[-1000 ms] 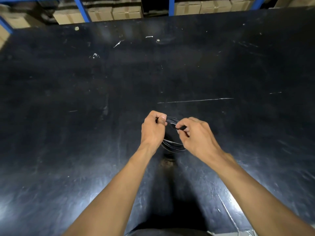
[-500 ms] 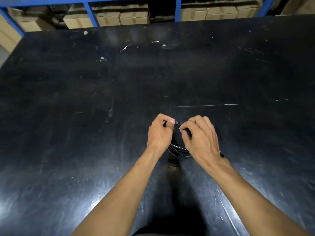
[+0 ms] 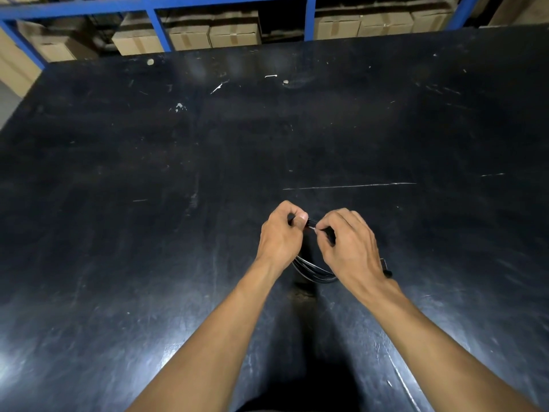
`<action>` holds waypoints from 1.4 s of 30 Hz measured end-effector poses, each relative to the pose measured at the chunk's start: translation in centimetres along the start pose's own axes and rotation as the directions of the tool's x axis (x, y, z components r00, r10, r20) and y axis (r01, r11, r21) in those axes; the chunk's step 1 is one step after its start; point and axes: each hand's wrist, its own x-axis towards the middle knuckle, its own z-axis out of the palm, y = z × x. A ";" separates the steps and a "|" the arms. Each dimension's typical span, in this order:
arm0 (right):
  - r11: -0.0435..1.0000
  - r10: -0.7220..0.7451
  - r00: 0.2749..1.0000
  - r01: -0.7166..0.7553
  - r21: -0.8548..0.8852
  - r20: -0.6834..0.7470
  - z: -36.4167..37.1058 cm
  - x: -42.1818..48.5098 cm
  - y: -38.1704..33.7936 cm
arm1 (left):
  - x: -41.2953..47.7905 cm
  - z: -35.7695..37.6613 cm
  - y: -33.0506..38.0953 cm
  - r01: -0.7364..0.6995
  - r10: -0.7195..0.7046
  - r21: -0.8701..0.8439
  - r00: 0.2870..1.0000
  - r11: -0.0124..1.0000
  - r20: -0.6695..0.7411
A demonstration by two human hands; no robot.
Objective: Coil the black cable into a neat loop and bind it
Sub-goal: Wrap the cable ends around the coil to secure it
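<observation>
The thin black cable [image 3: 315, 270] is coiled into a small loop of several turns, held upright over the black table [image 3: 148, 203]. My left hand [image 3: 280, 234] pinches the top of the loop between thumb and fingers. My right hand [image 3: 347, 245] pinches the same top section just to the right, fingertips almost touching the left thumb. The lower arc of the coil shows between my wrists. A cable end [image 3: 386, 270] sticks out behind my right wrist. Any tie at the pinch point is hidden by my fingers.
The table top is scratched, with white specks and a long pale scratch [image 3: 350, 185] beyond my hands. Behind the far edge stands blue shelving [image 3: 157, 28] holding cardboard boxes [image 3: 234, 34].
My hands have closed in on each other at the top of the coil, and the loop is now mostly hidden between them. The view has tilted, showing more of the shelving.
</observation>
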 end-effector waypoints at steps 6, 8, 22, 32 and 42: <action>0.972 0.139 0.980 -0.163 0.169 0.144 -0.6 0.7 -0.1 | -0.1 -0.4 0.1 -0.013 0.013 0.005 0.999 1.000 -0.046; 0.929 0.258 0.945 -0.300 0.215 0.203 -1.0 1.2 0.0 | -0.2 -0.5 0.1 -0.012 0.013 0.020 0.999 1.000 -0.052; 0.580 0.540 0.738 -0.675 0.456 0.405 -1.4 2.5 0.5 | -0.6 -0.8 0.3 -0.081 0.080 0.097 0.997 0.992 0.015; 0.610 0.536 0.747 -0.665 0.431 0.393 -1.9 2.5 -0.3 | -0.5 -0.9 0.5 -0.077 0.070 0.097 0.994 0.992 0.078; 0.527 0.595 0.691 -0.721 0.450 0.411 -1.3 2.3 0.1 | -0.8 -0.8 0.7 -0.051 0.035 0.125 0.991 0.991 0.126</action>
